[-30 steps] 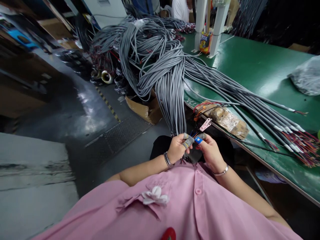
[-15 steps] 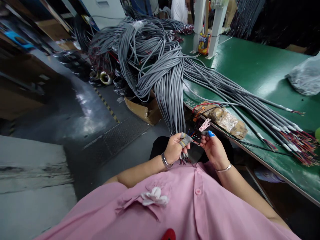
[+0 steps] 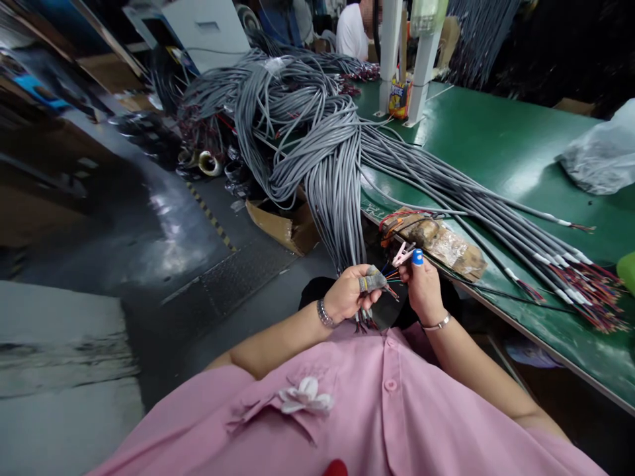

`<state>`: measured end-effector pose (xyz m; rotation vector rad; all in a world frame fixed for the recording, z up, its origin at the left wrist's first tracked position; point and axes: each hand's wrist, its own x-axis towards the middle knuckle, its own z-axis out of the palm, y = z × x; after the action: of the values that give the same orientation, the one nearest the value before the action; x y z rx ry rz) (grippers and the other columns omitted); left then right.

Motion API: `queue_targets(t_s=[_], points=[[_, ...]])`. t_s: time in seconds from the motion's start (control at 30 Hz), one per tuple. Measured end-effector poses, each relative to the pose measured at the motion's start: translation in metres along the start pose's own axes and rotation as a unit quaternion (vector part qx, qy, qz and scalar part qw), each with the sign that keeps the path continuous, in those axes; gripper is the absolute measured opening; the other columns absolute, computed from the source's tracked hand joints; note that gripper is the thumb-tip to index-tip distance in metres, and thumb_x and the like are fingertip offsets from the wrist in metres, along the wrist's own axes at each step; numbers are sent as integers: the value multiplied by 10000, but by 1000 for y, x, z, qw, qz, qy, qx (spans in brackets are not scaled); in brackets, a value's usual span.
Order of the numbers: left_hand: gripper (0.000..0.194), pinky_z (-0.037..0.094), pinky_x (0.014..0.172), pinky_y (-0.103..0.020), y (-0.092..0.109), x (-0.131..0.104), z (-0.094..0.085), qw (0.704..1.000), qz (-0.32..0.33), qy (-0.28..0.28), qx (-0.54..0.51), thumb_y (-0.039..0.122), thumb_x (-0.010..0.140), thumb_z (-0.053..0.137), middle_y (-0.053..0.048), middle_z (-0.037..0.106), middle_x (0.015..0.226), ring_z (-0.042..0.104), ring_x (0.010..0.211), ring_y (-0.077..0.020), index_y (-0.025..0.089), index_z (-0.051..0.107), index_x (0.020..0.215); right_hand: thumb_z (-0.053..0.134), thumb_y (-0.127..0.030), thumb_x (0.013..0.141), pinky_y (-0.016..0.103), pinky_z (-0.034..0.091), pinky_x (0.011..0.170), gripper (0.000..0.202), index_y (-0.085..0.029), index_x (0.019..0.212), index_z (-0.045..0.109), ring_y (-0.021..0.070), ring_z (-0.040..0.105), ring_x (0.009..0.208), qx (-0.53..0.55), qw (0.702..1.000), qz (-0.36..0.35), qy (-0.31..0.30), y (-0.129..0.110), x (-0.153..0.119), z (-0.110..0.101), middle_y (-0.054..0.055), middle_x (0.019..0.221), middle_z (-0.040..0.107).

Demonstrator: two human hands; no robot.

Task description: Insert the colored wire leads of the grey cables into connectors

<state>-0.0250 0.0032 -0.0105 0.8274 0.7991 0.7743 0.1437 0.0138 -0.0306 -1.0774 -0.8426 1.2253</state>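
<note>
My left hand (image 3: 354, 291), with grey finger covers, is closed around the end of a grey cable. Thin coloured wires (image 3: 391, 276) fan out of it towards the right. My right hand (image 3: 424, 287) pinches the tips of some of these wires; a blue cover (image 3: 417, 257) sits on its thumb. Just behind the right fingers is a pink clip (image 3: 401, 254), close to the table edge. A thick bundle of grey cables (image 3: 335, 205) hangs from the table down to my left hand. Several stripped cable ends (image 3: 364, 322) show below that hand.
On the green table (image 3: 501, 132) lie more grey cables (image 3: 476, 205) with red wire ends. A taped cardboard piece (image 3: 441, 244) rests along its edge. A plastic bag (image 3: 600, 155) is at right, an open carton (image 3: 285, 225) on the floor. A person in white (image 3: 352, 33) is behind.
My right hand has turned thumb-up and now pinches the wires, which stretch between both hands. The left hand still grips the cable end. The view has shifted slightly.
</note>
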Motion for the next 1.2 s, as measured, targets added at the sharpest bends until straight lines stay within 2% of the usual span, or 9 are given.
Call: queue_targets(t_s=[0.07,0.17,0.37,0.43,0.73,0.83,0.97,1.1,1.2], points=[[301,250,297,-158,-1,4,0,1000,-5,-2,0,395,708,736,6,596,504,434,304,-48,124,608,739,526,-694,813,258,376,514,504,-207,764,649,116,443,541,32,999,23,-15,1,2,2,3,649,572],[292,259,298,-153,-2,7,2,1000,-10,-5,-2,390,706,733,2,603,512,445,306,-51,128,609,746,549,-703,793,260,406,529,497,-214,795,638,121,461,561,109,989,78,-58,-2,6,7,2,682,577],[300,255,292,-151,-1,9,8,1000,-20,7,7,391,673,744,6,593,499,437,297,-51,136,592,715,699,-673,685,263,440,533,466,-218,722,603,127,466,564,159,984,83,-22,-7,7,12,-1,663,578],[286,248,291,-150,-1,9,9,1000,-22,8,10,377,672,740,7,594,501,437,297,-49,138,586,705,704,-671,681,262,446,537,470,-211,709,608,123,470,557,170,981,90,-29,-7,7,12,-1,661,582],[282,255,292,-152,-1,2,12,1000,-8,18,21,371,670,742,6,598,506,438,301,-47,133,594,701,529,-744,767,259,472,570,554,-219,877,670,140,552,631,170,973,143,-60,-5,7,4,38,815,661],[330,267,299,-159,-3,-3,13,999,7,33,25,420,676,750,5,599,511,442,306,-50,133,588,695,560,-664,797,255,478,579,472,-224,925,678,146,564,665,170,971,148,-76,-6,6,0,42,859,672],[335,280,311,-160,-7,-8,15,996,40,73,7,433,689,747,14,596,516,449,321,-51,138,590,711,638,-510,801,250,481,600,308,-214,871,682,135,548,659,159,975,128,-85,-9,3,-1,29,830,664],[322,285,319,-162,-9,-7,19,994,61,91,-19,422,696,738,20,595,523,444,326,-45,143,577,693,583,-572,837,255,474,591,363,-221,850,675,128,552,641,177,973,121,-85,-8,4,0,24,813,664],[289,267,321,-160,-10,-5,22,993,68,97,-26,389,716,725,22,603,533,453,334,-46,148,567,706,608,-633,796,257,477,585,413,-226,840,666,128,567,643,171,972,138,-82,-7,7,1,19,824,668]])
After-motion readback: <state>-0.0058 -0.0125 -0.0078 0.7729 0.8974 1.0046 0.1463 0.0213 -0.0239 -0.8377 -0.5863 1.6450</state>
